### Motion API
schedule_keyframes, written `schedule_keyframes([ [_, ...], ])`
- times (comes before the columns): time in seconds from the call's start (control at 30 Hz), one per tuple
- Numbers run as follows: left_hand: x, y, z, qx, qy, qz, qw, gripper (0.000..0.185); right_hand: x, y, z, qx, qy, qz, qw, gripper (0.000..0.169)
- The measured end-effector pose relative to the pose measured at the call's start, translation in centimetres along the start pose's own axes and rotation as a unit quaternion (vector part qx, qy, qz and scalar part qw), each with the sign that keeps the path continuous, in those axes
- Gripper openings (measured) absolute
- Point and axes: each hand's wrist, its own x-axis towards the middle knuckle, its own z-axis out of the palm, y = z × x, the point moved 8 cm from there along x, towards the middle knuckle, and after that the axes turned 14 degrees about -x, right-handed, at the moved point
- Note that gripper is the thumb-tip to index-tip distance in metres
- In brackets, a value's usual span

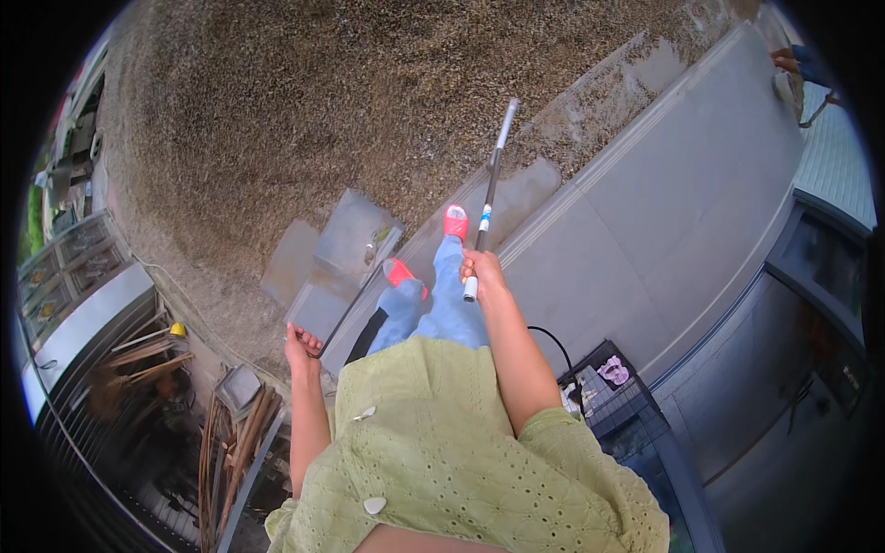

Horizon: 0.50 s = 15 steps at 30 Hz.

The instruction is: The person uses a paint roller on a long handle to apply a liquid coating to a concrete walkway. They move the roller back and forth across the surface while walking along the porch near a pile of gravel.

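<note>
My right hand [483, 271] is closed around a long metal pole [494, 181] with silver ends and a blue-and-white label, near its lower end. The pole points away from me over the pavement's edge. My left hand [302, 343], at the left of my body, has its fingers closed on a thin dark rod or cord [343, 316], which runs up and right towards my left foot. Where the rod's far end lies I cannot tell. My feet, in pink slippers [455, 222], stand on the stone edge below.
A transparent box or block [352, 238] rests by the left foot. Small brown grains or gravel [311, 104] cover the ground ahead. Grey paving [664, 186] lies right, with a wire rack [612, 387] nearby. Wooden sticks [242, 442] are stacked left. Another person's hand [785, 61] shows far right.
</note>
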Motion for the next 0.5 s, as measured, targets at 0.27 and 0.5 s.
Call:
schedule_keyframes([
  [0.27, 0.1, -0.6, -2.0, -0.018, 0.034, 0.001, 0.999, 0.028, 8.3, -2.2, 0.1, -0.013, 0.003, 0.11, 0.994, 0.02],
  [0.5, 0.5, -0.8, -1.4, -0.022, 0.03, 0.0, 0.999, 0.028, 7.8, -3.4, -0.2, 0.008, -0.11, 0.059, 0.992, 0.022],
])
